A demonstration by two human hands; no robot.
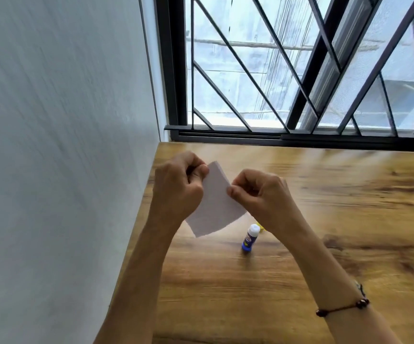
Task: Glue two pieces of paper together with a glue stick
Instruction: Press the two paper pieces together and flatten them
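Observation:
A white paper (213, 204) is held in the air above the wooden table (300, 244), tilted, with both hands on it. My left hand (178, 184) pinches its upper left edge. My right hand (260, 194) pinches its right edge between thumb and fingers. Whether this is one sheet or two pressed together cannot be told. A glue stick (249, 237) with a blue body and white uncapped top stands upright on the table just below the paper. A small yellow piece (261, 227), perhaps its cap, shows behind it, mostly hidden by my right wrist.
A white wall (64, 145) runs along the table's left edge. A window with black diagonal bars (287, 70) stands behind the table's far edge. Bare wood stretches to the right and toward me.

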